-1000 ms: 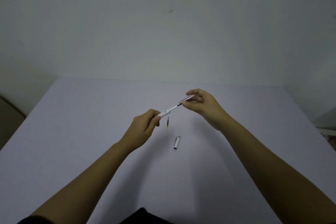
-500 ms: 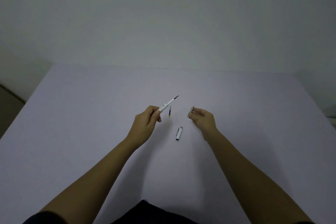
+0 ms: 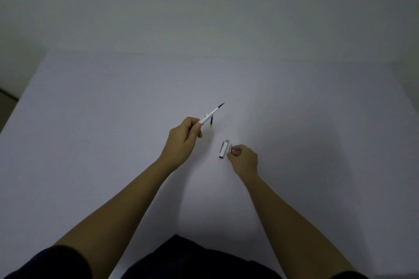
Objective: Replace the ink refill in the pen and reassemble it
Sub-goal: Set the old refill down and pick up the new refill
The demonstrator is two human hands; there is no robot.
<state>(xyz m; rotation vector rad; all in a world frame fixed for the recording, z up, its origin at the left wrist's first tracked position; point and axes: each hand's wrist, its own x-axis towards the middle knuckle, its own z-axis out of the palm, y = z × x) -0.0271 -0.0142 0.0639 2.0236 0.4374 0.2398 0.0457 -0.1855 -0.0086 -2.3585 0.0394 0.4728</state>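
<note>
refill sticks out of the pen barrel (image 3: pixel 208 116) that my left hand (image 3: pixel 183 140) holds up off the table (image 3: pixel 95 120), fingers closed round its lower end. the barrel's long axis runs up and to the right, away from me, and the dark refill tip (image 3: pixel 221 105) is the far end of that line. nothing covers the tip.

my right hand (image 3: pixel 243 158) is low, at or close to the table surface, nearer to me and to the right of the barrel. its thumb and forefinger are pinched on a small silvery piece (image 3: pixel 230 149), which i take to be the pen's front section, though it is too small to be sure. just beside it, on its left, the white cap (image 3: pixel 223 148) lies on the table, its length running roughly toward and away from me, clear of both hands as far as i can tell.

behind the barrel a second refill (image 3: pixel 211 120) with a yellowish end lies on the table, apart from the left hand.

what matters for the coming move, as i judge it: the exposed tip lies up and left of the right hand, so any part brought back must come along the barrel's slant, tip first, with the right hand doing the travel.
</note>
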